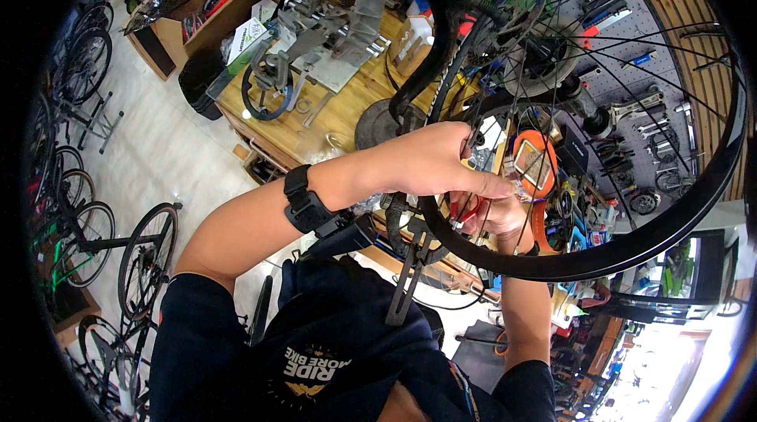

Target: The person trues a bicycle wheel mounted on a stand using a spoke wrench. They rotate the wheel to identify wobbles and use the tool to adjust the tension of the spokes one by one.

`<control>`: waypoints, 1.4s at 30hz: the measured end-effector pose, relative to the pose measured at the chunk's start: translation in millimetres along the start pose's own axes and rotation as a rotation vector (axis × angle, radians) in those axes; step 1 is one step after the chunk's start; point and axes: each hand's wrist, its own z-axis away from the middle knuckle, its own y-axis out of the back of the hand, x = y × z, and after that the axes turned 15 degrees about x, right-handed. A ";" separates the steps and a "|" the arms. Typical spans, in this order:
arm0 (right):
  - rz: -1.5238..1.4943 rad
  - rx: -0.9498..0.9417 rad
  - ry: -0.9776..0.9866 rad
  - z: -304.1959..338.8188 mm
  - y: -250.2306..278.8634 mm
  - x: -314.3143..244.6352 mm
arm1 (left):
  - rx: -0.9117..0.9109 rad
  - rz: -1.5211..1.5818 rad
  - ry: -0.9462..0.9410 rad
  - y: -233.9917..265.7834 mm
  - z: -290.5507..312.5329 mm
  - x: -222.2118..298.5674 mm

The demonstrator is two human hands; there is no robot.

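A black-rimmed bicycle wheel [587,266] stands in a truing stand [406,272], its thin dark spokes [603,150] running to the hub [548,55]. My left hand [438,160] reaches across from the left with its fingers curled around spokes and its thumb stretched toward the other hand. Behind the rim's lower left part, my right hand [505,221] is closed on a small red spoke wrench [467,213] close to the rim. The wrench's tip is partly hidden by fingers and spokes.
The wooden workbench [315,118] carries a metal fixture [335,43], a round dark base [378,126] and an orange round dish [536,158]. Wrenches hang on the pegboard [631,75]. A cardboard box [185,28] stands beyond the bench; several bicycles [146,264] line the left.
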 end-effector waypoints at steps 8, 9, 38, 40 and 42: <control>0.312 0.283 0.190 5.8 -32.9 -10.1 | 0.039 -0.203 0.070 6.7 -0.2 4.6; 0.511 0.397 0.241 6.9 -46.9 -17.9 | 0.014 -0.270 0.068 8.4 -0.1 8.8; 0.103 -0.223 0.274 -5.1 2.7 -6.3 | 0.053 -0.306 0.075 0.0 9.9 9.3; 0.040 -0.297 0.329 -12.6 9.0 2.0 | 0.092 -0.190 0.118 -12.0 14.3 14.4; 0.000 -0.320 0.337 -14.3 1.9 0.8 | 0.055 -0.227 0.050 -1.8 13.4 9.1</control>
